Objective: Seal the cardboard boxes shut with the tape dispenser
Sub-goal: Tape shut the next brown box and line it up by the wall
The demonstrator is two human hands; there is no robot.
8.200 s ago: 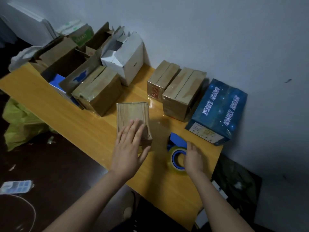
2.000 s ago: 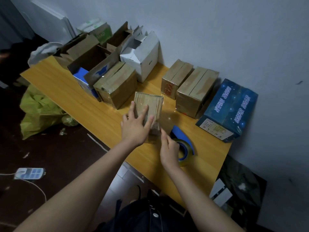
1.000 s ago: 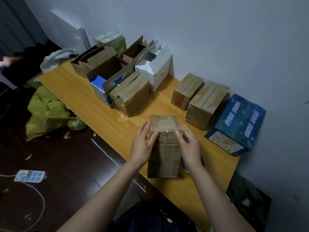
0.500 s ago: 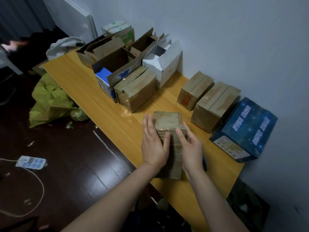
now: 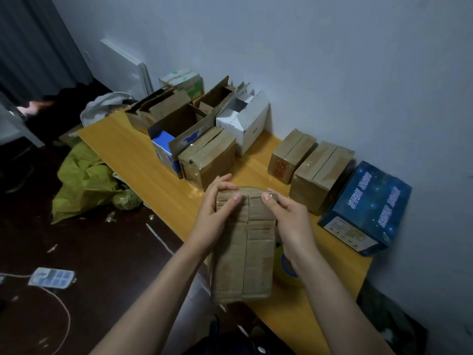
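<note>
My left hand (image 5: 213, 217) and right hand (image 5: 293, 224) both grip the box (image 5: 247, 254) at the near edge of the table (image 5: 122, 144), tape dispenser (image 5: 285, 266) lying unused beside it; sealed boxes (image 5: 323, 166) stand behind, open boxes (image 5: 179, 121) apparently outstanding.

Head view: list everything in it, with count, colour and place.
held box: 1, brown, upright at the table's near edge
tape dispenser: 1, blue, yellowish roll, on table behind right wrist
closed boxes: 3, brown, mid table
open boxes: several, mostly brown, table's far end
white box: 1, open, against wall
blue box: 1, table's right end
table: 1, yellow, along wall
bag: 1, green, floor beside table
power strip: 1, white, floor, lower left
left hand: 1, grips held box's top
right hand: 1, grips held box's top
</note>
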